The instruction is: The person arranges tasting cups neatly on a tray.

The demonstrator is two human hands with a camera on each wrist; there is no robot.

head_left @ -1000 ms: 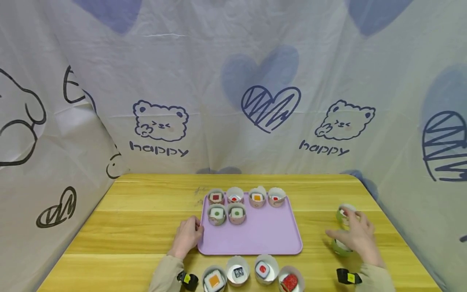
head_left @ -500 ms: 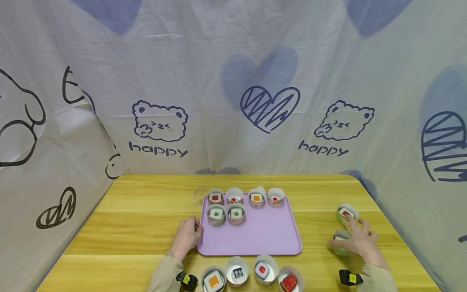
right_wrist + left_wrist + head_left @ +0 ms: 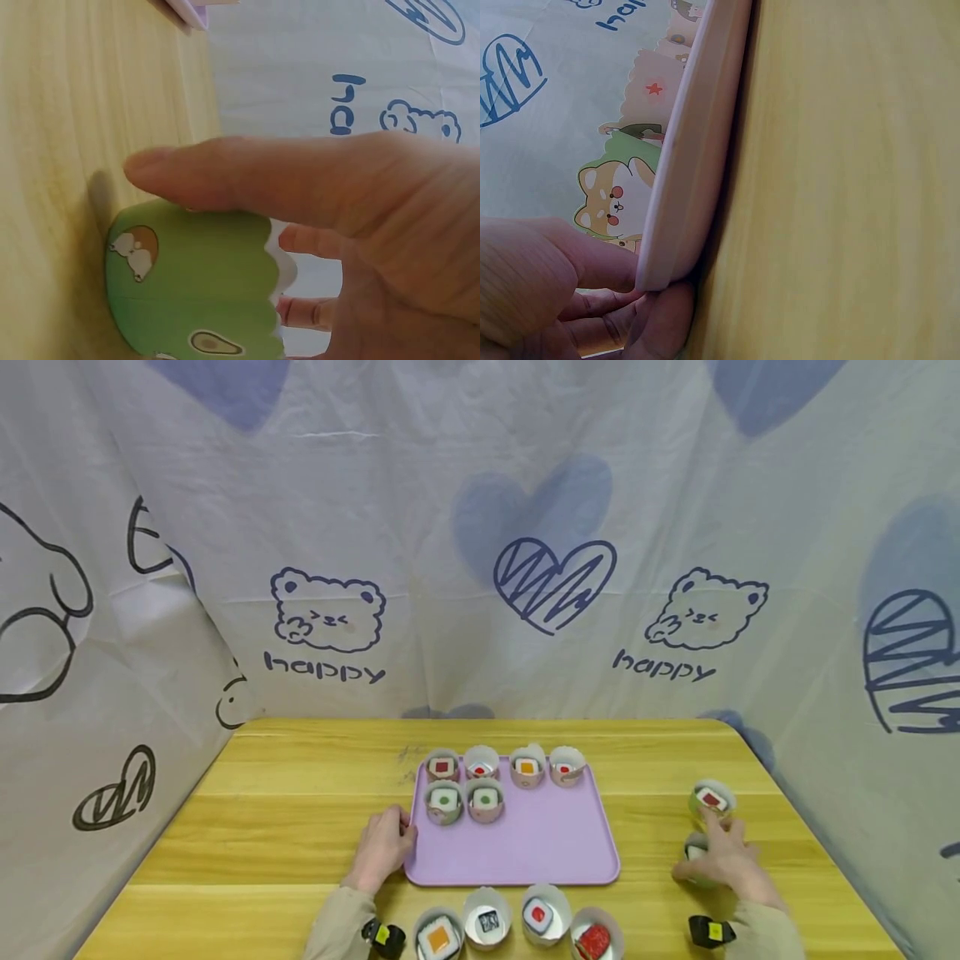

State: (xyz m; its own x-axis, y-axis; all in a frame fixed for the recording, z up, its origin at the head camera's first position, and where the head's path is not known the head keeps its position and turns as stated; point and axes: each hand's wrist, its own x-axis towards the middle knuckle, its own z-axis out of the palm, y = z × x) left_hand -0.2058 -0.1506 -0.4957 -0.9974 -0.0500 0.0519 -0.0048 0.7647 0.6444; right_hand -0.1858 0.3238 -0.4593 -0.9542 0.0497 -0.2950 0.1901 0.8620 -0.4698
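My left hand [image 3: 384,845] holds the left edge of a lilac tray [image 3: 540,843]. In the left wrist view, its thumb lies over the rim and curled fingers [image 3: 660,322] are underneath. At the right, my right hand [image 3: 727,856] is around a green paper cup [image 3: 195,277] printed with an avocado. Its straight thumb [image 3: 217,172] lies along the cup's near side, and the other fingers reach past the rim on the far side. Whether they press on the cup is hidden. Just behind stands another green cup [image 3: 712,800] with a white, red-centred piece inside.
On the tray stand several paper cups, including one with a green-dotted piece [image 3: 486,800] and one with an orange-topped piece [image 3: 528,767]. More filled cups line the table's front, among them one with a red piece [image 3: 596,939]. A printed curtain [image 3: 442,677] hangs behind.
My right hand has shifted from over the two green cups down and left around the nearer one, uncovering the farther cup's piece. The left hand has stayed at the tray.
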